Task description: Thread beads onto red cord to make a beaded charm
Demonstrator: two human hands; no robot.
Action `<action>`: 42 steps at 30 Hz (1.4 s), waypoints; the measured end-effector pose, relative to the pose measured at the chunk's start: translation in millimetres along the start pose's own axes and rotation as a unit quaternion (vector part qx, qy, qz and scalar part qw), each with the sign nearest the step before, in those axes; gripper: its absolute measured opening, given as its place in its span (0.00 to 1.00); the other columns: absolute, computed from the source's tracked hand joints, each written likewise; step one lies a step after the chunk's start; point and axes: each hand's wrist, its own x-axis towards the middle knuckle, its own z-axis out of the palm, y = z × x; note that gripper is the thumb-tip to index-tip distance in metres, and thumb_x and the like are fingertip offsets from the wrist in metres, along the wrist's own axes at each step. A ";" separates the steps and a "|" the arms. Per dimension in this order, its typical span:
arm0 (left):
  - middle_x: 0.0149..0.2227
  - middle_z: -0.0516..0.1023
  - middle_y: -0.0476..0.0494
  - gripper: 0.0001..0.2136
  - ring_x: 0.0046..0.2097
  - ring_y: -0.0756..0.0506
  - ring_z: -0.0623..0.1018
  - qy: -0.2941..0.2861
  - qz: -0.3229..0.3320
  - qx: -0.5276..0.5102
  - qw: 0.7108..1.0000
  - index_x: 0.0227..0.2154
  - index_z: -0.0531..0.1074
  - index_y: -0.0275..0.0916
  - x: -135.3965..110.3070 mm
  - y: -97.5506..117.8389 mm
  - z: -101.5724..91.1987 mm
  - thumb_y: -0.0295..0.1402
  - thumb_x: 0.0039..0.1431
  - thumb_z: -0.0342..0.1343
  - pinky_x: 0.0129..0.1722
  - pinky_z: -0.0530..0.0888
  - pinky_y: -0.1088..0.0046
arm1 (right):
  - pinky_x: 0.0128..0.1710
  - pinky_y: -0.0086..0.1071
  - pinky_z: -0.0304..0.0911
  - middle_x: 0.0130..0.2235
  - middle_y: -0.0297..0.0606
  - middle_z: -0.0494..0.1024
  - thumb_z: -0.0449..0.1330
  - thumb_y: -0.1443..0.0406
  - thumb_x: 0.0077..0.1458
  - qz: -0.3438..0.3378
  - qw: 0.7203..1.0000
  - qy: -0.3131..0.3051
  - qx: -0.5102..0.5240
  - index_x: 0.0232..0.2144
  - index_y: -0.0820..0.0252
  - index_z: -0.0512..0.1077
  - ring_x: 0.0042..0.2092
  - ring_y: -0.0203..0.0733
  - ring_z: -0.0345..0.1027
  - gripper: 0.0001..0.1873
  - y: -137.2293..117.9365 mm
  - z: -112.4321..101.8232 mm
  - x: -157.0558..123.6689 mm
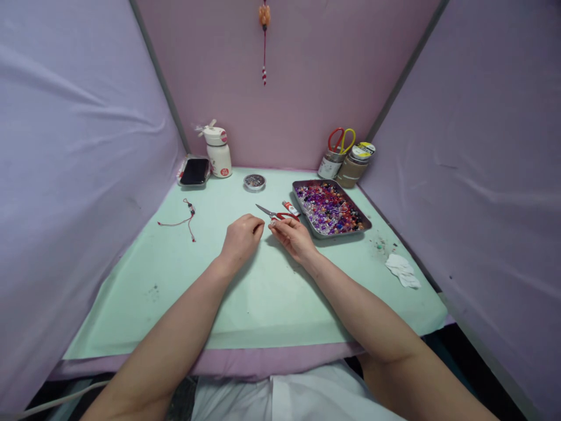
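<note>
Left hand [242, 235]: my fingers curl shut, resting on the mat [263, 298].
Right hand [293, 236]: fingers bent; whether they pinch anything, I cannot tell.
Scissors [277, 214]: just beyond my right fingertips, beside the bead tray [301, 204]; probably light, stiff and sharp-tipped, best taken by the red loops.

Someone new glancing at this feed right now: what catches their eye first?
The metal tray heaped with purple, pink and clear beads, right of centre on the green mat. Beside it the left hand and right hand rest close together, fingers curled, by small red-handled scissors; a red cord lies apart at the left.
</note>
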 end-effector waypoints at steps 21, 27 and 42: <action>0.32 0.77 0.43 0.11 0.34 0.46 0.75 -0.004 0.011 0.018 1.000 0.30 0.77 0.39 -0.9 -1.2 0.4 0.29 0.58 0.48 0.36 0.70 0.70 | 0.42 0.29 0.70 0.30 0.34 0.79 0.72 0.64 0.35 -0.040 0.998 0.021 -0.038 0.22 0.59 0.71 0.35 0.34 0.73 0.13 -1.3 4.3 -2.9; 0.31 0.77 0.43 0.11 0.34 0.46 0.75 -0.004 0.017 0.013 1.000 0.30 0.77 0.38 -0.5 -0.8 0.8 0.28 0.59 0.48 0.36 0.69 0.71 | 0.42 0.30 0.70 0.29 0.33 0.79 0.72 0.64 0.35 -0.037 0.999 0.017 -0.031 0.21 0.60 0.71 0.34 0.33 0.72 0.14 -0.5 4.2 -2.2; 0.36 0.77 0.43 0.07 0.39 0.46 0.75 0.031 -0.028 -0.120 0.992 0.30 0.75 0.39 1.6 5.6 2.7 0.29 0.58 0.51 0.39 0.72 0.70 | 0.42 0.28 0.70 0.30 0.33 0.79 0.73 0.64 0.35 0.002 1.000 0.001 -0.010 0.22 0.60 0.69 0.34 0.33 0.74 0.15 -0.1 1.3 -0.7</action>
